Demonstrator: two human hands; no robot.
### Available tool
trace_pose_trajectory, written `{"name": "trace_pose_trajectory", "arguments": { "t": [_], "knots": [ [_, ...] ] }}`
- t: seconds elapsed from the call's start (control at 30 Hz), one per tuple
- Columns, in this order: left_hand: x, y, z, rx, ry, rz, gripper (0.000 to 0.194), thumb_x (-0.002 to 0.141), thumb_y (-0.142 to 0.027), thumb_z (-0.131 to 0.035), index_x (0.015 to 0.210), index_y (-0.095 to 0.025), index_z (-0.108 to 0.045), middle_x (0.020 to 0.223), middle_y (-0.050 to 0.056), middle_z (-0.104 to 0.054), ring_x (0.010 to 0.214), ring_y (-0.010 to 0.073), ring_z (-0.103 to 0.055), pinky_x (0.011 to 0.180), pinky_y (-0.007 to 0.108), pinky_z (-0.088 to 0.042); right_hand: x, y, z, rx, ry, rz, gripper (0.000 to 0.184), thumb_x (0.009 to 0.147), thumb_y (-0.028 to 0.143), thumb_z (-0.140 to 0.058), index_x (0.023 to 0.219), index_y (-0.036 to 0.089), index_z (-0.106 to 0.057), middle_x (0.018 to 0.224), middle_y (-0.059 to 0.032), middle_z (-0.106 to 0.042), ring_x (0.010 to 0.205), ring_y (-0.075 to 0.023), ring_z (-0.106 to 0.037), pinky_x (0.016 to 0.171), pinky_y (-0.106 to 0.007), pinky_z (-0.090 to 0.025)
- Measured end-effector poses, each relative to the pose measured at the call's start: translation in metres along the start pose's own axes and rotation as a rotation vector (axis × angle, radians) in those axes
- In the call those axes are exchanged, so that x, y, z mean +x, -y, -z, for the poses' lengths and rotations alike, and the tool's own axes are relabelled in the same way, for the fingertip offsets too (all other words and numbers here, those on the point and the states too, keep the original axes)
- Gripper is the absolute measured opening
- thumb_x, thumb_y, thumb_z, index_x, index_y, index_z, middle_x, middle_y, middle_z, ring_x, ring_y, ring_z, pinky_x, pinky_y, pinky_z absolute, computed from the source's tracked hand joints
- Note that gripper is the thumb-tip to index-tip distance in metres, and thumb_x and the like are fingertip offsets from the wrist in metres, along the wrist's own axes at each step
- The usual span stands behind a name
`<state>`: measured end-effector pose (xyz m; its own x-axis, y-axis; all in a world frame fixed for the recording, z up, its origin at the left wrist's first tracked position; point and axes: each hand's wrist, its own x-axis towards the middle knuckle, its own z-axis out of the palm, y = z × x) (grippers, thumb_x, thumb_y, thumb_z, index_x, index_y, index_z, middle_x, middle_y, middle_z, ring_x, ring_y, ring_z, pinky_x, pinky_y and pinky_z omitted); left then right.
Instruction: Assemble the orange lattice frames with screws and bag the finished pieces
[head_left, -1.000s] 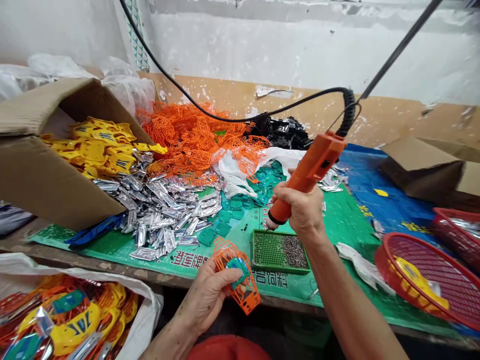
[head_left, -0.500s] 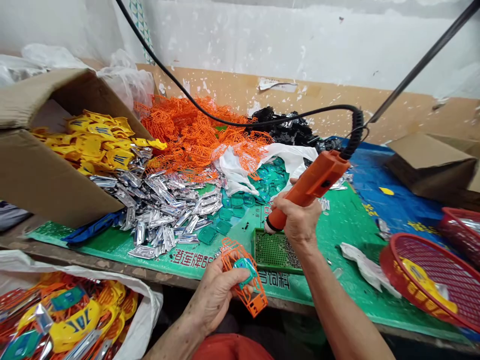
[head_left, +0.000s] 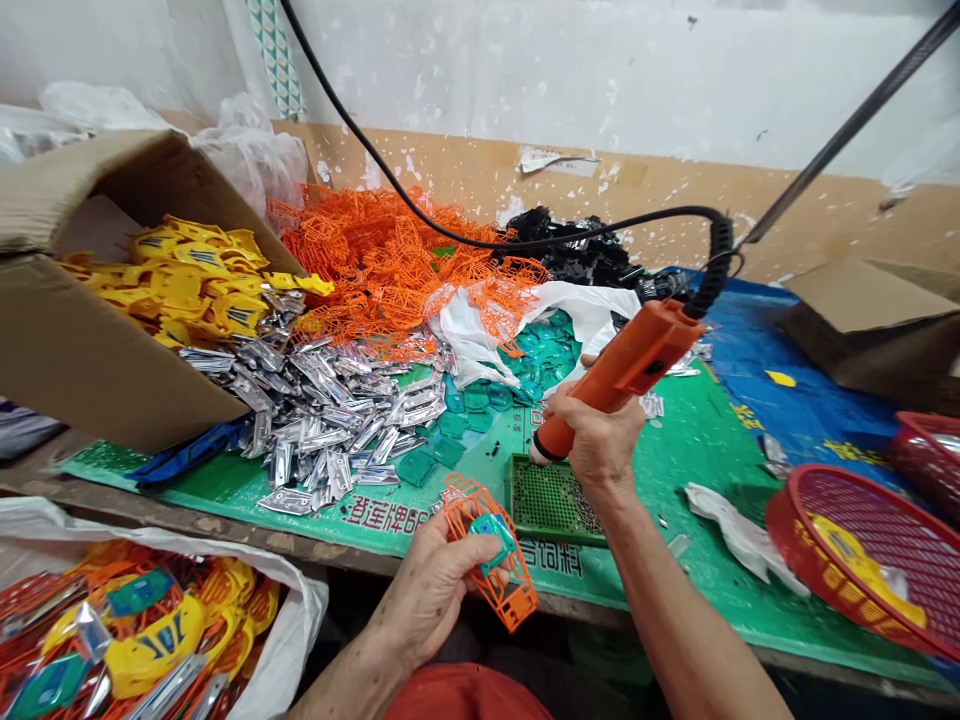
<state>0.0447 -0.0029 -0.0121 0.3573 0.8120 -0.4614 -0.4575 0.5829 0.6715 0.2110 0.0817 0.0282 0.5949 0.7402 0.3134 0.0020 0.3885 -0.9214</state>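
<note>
My left hand pinches an orange plastic frame with a clear teal plastic piece set against it, thumb on top. Around an orange electric screwdriver my right hand is closed. The screwdriver slants down to the left, its tip end at the left part of a green tray. That tray has a grid of holes, with many small screws gathered on its right side. Whether the tip touches the tray I cannot tell.
Silver parts, teal pieces, orange frames and black parts lie piled behind. A cardboard box spills yellow parts at left; a white sack stands below it. Red baskets sit right. A black cable hangs overhead.
The view has shifted very slightly. Both hands keep their grips, and the screwdriver's end stays at the green tray.
</note>
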Motion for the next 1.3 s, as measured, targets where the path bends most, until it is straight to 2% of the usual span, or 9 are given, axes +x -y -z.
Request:
{"name": "trace_pose_trajectory", "arguments": {
  "t": [0.4, 0.57, 0.7, 0.83, 0.97, 1.13, 1.3],
  "knots": [
    [0.000, 0.001, -0.002, 0.001, -0.003, 0.002, 0.030, 0.061, -0.017, -0.078, 0.087, -0.014, -0.062, 0.074, 0.000, -0.066, 0.060, 0.0108, -0.060, 0.056, 0.023, -0.051, -0.003, 0.001, -0.001, -0.056, 0.027, 0.001, 0.046, 0.054, 0.020, -0.070, 0.098, 0.016, -0.059, 0.059, 0.0065, -0.060, 0.049, -0.0135, -0.055, 0.053, -0.031, -0.047],
    [0.001, 0.001, -0.002, 0.002, -0.011, -0.001, 0.031, 0.060, -0.017, -0.078, 0.085, -0.014, -0.061, 0.073, 0.000, -0.066, 0.059, 0.0103, -0.060, 0.056, 0.023, -0.051, 0.000, 0.001, 0.001, 0.002, 0.026, 0.003, 0.049, 0.055, 0.017, -0.072, 0.102, 0.016, -0.059, 0.059, 0.0063, -0.061, 0.050, -0.0138, -0.055, 0.054, -0.031, -0.047],
    [0.002, 0.002, -0.002, 0.015, -0.024, 0.001, 0.031, 0.058, -0.017, -0.078, 0.084, -0.015, -0.061, 0.073, 0.000, -0.066, 0.057, 0.0101, -0.059, 0.054, 0.022, -0.050, 0.000, 0.017, 0.003, 0.140, 0.062, 0.004, 0.054, 0.056, 0.014, -0.073, 0.108, 0.016, -0.058, 0.057, 0.0062, -0.061, 0.047, -0.0143, -0.055, 0.051, -0.030, -0.045],
    [0.001, 0.000, -0.004, 0.027, -0.024, -0.013, 0.031, 0.059, -0.016, -0.076, 0.088, -0.015, -0.064, 0.077, 0.001, -0.065, 0.063, 0.0121, -0.060, 0.056, 0.023, -0.051, -0.012, 0.048, 0.004, 0.252, 0.145, 0.009, 0.046, 0.060, 0.012, -0.070, 0.104, 0.019, -0.059, 0.059, 0.0047, -0.061, 0.050, -0.0151, -0.056, 0.053, -0.031, -0.046],
    [0.000, 0.000, -0.005, 0.030, -0.020, -0.020, 0.027, 0.058, -0.016, -0.076, 0.083, -0.014, -0.064, 0.076, 0.001, -0.064, 0.066, 0.0130, -0.060, 0.054, 0.023, -0.051, -0.034, 0.071, 0.006, 0.290, 0.233, 0.003, 0.036, 0.065, 0.009, -0.064, 0.098, 0.023, -0.061, 0.062, 0.0032, -0.060, 0.056, -0.0156, -0.056, 0.059, -0.034, -0.048],
    [0.001, 0.001, -0.004, 0.009, -0.011, -0.015, 0.029, 0.058, -0.016, -0.076, 0.084, -0.014, -0.064, 0.074, 0.001, -0.065, 0.061, 0.0119, -0.059, 0.054, 0.023, -0.049, -0.055, 0.075, 0.004, 0.309, 0.305, -0.039, 0.038, 0.068, 0.010, -0.062, 0.102, 0.027, -0.060, 0.067, 0.0029, -0.060, 0.060, -0.0163, -0.057, 0.062, -0.036, -0.050],
    [0.003, -0.001, -0.006, 0.033, -0.029, 0.000, 0.028, 0.057, -0.015, -0.073, 0.084, -0.014, -0.064, 0.072, 0.002, -0.066, 0.057, 0.0118, -0.059, 0.056, 0.025, -0.048, -0.061, 0.074, 0.001, 0.286, 0.325, -0.030, 0.048, 0.068, 0.011, -0.064, 0.113, 0.028, -0.058, 0.066, 0.0034, -0.060, 0.060, -0.0161, -0.057, 0.061, -0.035, -0.052]
  ]
}}
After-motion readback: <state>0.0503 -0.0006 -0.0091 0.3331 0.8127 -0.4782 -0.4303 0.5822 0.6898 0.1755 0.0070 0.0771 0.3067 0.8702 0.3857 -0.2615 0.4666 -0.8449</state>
